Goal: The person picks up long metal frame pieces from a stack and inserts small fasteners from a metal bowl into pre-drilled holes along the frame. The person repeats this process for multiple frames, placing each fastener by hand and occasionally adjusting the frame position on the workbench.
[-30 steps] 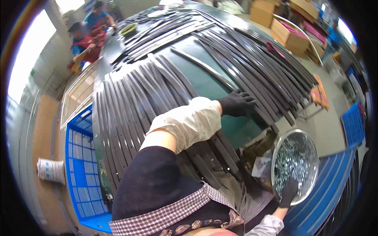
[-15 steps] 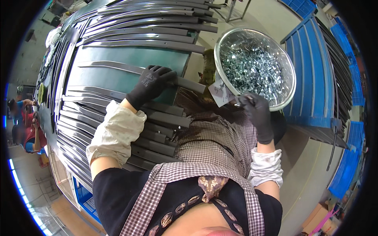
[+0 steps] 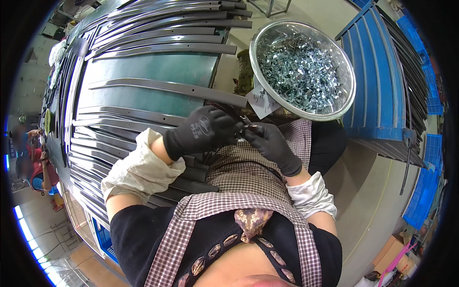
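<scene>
My hands meet above my lap, both in black gloves. Between their fingertips a small shiny metal clip [image 3: 245, 119] shows, partly covered by the gloves. My right hand [image 3: 273, 147] pinches it. The fingers of my left hand [image 3: 204, 130] are closed right beside it; what they hold, if anything, is hidden. Just beyond my left hand, a single long dark grey strip [image 3: 177, 88] with small holes lies across the green tabletop [image 3: 148, 68]. To the right of my hands stands a clear round bowl [image 3: 353, 88] heaped with small shiny metal clips [image 3: 301, 71].
More grey strips [image 3: 167, 48] lie in rows at the table's far side and under my left forearm. A marked paper tag [image 3: 263, 103] hangs at the bowl's near edge. Blue ribbed crate [image 3: 370, 81] holding dark strips stands right. Another person [image 3: 40, 167] is far left.
My left hand has let go of the single strip and moved right, toward my lap. My right hand has come left from the bowl's rim to meet it.
</scene>
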Tool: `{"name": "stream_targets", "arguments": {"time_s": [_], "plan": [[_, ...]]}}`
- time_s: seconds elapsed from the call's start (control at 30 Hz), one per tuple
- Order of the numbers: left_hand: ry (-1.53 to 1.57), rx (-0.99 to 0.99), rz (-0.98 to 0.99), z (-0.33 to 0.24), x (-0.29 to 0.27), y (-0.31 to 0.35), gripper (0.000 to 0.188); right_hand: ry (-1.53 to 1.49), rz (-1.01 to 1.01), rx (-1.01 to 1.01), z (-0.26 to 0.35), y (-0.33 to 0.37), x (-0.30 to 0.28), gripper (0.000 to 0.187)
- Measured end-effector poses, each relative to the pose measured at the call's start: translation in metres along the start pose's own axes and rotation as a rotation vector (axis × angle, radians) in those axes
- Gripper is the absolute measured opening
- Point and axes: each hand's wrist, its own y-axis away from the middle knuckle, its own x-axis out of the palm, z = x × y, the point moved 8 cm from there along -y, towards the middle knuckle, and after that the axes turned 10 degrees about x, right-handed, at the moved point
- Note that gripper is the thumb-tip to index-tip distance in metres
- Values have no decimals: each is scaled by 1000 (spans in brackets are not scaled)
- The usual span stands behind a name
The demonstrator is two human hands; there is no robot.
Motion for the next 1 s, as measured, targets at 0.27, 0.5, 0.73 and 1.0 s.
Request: {"name": "stream_targets", "arguments": {"time_s": [0.27,0.5,0.73,1.0], "plan": [[-381,148,65,-18,13,3,25,228,-83,79,15,6,-11,46],[-297,126,41,-9,17,-1,41,426,-173,-71,36,6,-11,47],[-192,-175,-114,52,5,11,46,682,-454,-198,25,3,-44,40],[55,-254,-34,83,40,33,42,1079,-467,-399,41,-11,-37,46]]}}
